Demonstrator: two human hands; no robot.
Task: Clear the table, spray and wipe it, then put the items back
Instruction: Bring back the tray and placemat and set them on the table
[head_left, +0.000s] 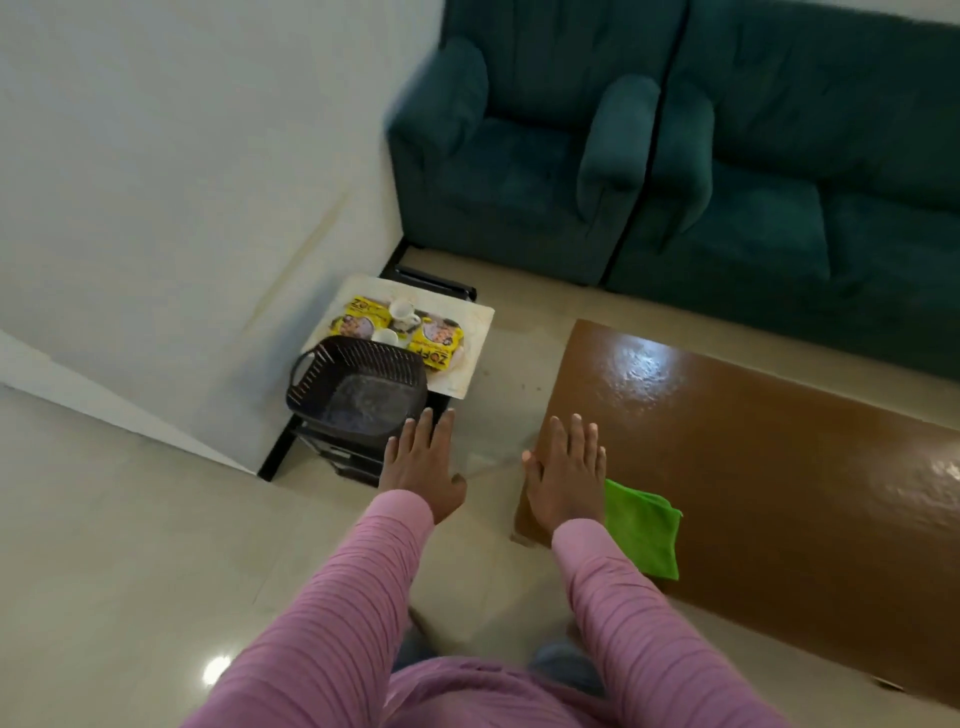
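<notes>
The brown glossy table (753, 457) fills the right side, its top shining as if wet. A folded green cloth (641, 527) lies on its near left corner. My right hand (566, 467) is stretched out flat over that corner, fingers straight, holding nothing. My left hand (423, 462) is stretched out flat above the floor, just right of a dark plastic basket (358, 384). Behind the basket, two yellow packets (439, 345) and two white cups (402, 312) sit on a pale tray (475, 358) on a low black stand.
A teal armchair (519, 171) and a teal sofa (810, 197) stand along the far side. A white wall (182, 182) closes the left. Beige tiled floor (130, 545) lies between the stand and the table.
</notes>
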